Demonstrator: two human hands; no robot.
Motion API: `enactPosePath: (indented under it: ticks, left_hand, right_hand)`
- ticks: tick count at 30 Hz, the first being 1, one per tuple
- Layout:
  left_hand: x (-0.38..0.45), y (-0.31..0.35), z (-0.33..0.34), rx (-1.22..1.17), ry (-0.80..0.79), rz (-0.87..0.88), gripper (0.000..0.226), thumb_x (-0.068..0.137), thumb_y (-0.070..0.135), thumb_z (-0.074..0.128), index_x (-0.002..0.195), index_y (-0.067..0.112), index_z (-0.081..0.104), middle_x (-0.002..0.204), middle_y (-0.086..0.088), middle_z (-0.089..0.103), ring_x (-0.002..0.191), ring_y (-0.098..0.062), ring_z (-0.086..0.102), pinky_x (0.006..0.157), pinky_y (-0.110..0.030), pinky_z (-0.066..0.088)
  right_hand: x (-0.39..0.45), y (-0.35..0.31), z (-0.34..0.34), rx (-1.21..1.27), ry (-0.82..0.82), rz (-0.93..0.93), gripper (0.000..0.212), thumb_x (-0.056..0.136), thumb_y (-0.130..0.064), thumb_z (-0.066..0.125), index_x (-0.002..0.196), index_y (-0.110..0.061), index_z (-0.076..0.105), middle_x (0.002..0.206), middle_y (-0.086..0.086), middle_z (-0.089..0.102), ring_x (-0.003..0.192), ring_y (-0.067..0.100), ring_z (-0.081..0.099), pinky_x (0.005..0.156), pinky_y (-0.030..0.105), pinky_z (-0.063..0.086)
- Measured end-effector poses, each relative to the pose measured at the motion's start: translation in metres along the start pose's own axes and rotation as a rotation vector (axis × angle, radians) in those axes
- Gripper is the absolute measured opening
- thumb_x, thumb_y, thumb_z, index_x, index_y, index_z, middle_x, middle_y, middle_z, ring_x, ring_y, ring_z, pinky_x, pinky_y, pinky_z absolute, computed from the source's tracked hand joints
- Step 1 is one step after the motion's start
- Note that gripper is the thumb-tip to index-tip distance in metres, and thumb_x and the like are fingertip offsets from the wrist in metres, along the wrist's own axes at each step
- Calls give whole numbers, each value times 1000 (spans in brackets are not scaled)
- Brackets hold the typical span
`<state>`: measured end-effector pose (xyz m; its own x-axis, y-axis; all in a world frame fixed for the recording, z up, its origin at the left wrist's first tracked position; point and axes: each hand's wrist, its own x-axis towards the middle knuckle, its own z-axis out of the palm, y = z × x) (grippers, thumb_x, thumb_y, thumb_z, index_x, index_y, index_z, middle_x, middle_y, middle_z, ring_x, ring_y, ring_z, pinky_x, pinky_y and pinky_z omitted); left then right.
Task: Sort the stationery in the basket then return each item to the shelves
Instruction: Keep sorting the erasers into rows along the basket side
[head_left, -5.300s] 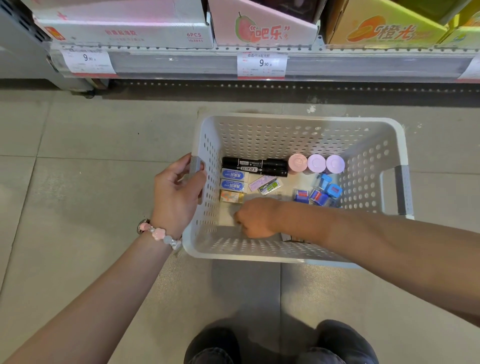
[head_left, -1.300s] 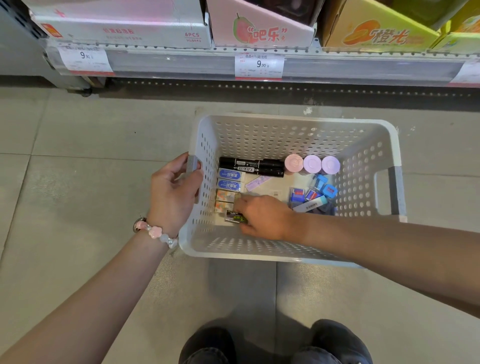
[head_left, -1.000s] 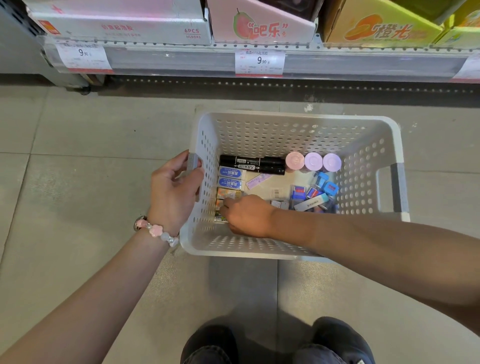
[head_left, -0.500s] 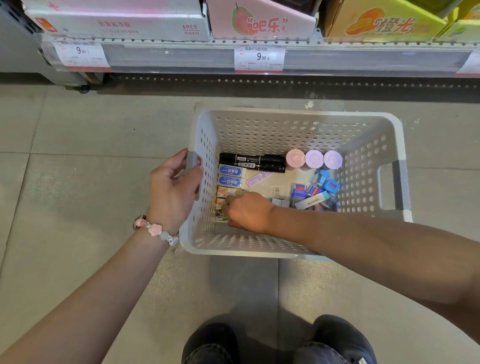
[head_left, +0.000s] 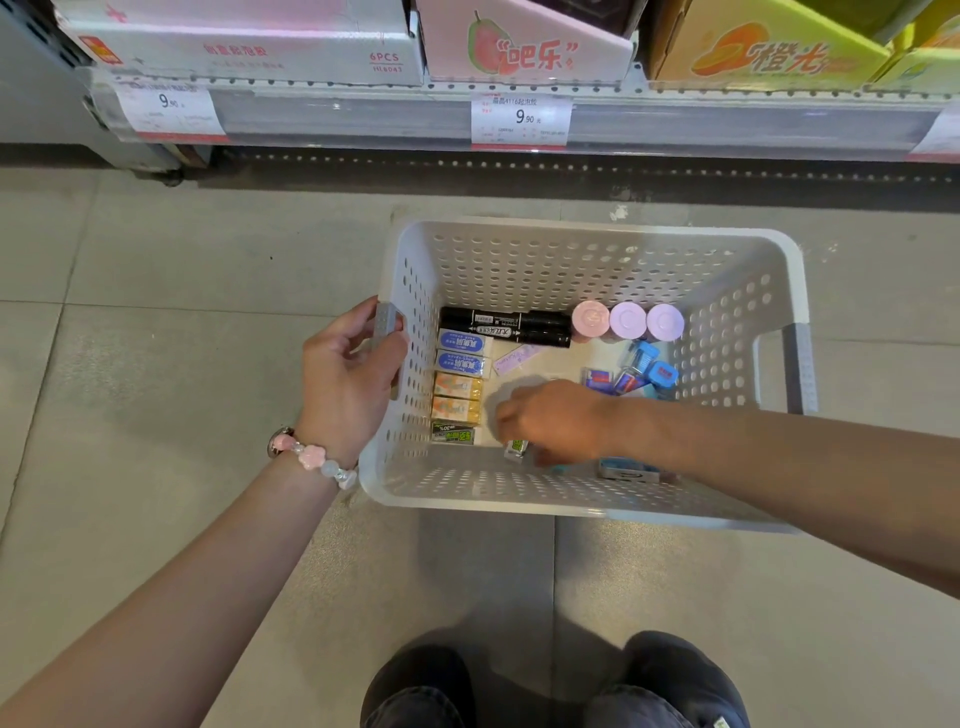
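With the left hand (head_left: 347, 382) gripping the basket (head_left: 592, 236) by its handle on the floor, the right hand (head_left: 553, 421) pinches a small green-labelled eraser (head_left: 516, 450) near the front wall, best slid leftward, square beside the eraser column (head_left: 457, 387).

I saw the basket (head_left: 592, 249) on the floor (head_left: 156, 312), just before the shelf (head_left: 363, 111). Inside, 2 markers (head_left: 506, 326) lay along the far wall, with 3 round containers (head_left: 627, 320) in a row to their right. Down the left wall ran a column of 5 erasers (head_left: 458, 387). My left hand (head_left: 345, 382) held the left handle (head_left: 388, 328); my right hand (head_left: 553, 421) sat low in the middle, over a small eraser (head_left: 516, 450). Sharpeners (head_left: 631, 371) were clustered at right.
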<state>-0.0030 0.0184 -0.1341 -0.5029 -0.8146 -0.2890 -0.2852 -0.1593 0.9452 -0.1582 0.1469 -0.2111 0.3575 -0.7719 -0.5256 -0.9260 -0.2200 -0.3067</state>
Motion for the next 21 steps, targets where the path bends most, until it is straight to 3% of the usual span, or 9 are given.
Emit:
enactPosePath:
  ticks: [5,8,11,13,17,19,21]
  left_hand:
    - [-1,2,0,26,7,0,29,89,-4,53,84,22,65,72,19,68,68,-9,62,58,-29,49]
    - [-1,2,0,24,4,5,29,89,-4,53,84,22,66,72,19,68,66,-7,61,56,-27,49]
    - [-1,2,1,18,8,-5,29,89,-4,53,83,21,66,71,19,67,65,-9,60,55,-26,48]
    - [-1,3,1,22,10,-8,27,89,-3,53,85,21,66,72,18,67,67,-11,61,55,-27,48]
    - [0,1,0,-4,14,-16,24,89,-3,54,86,17,66,78,6,64,73,-23,57,60,-35,46]
    - [0,0,0,-3,10,-14,24,88,-4,53,82,17,65,75,7,63,72,-24,56,59,-34,45]
    - [0,0,0,-3,-1,-8,24,88,-5,52,78,14,63,71,9,62,68,-21,55,55,-30,44]
  right_hand:
    - [9,-12,5,-104,18,-121,33,94,-8,44,125,-6,53,130,9,51,118,26,50,87,35,44]
    - [1,-11,-5,265,263,16,26,87,-13,56,111,-4,59,109,11,59,93,22,55,74,23,36]
    - [-6,-13,-13,702,431,237,19,79,-11,64,97,-6,56,86,6,59,70,16,52,67,28,43]
    - [-4,-18,-13,939,347,363,8,83,-11,64,87,-8,58,77,4,62,64,14,57,70,28,48]
    - [7,-22,-6,1225,223,690,26,83,-26,70,67,-13,55,62,-1,60,56,5,57,69,24,52]
    - [16,-23,0,1455,153,790,16,85,-18,69,81,-4,61,69,5,61,61,10,60,62,18,54]
    - [25,-27,4,1462,91,834,29,84,-14,69,104,6,61,82,12,65,74,18,65,67,23,59]
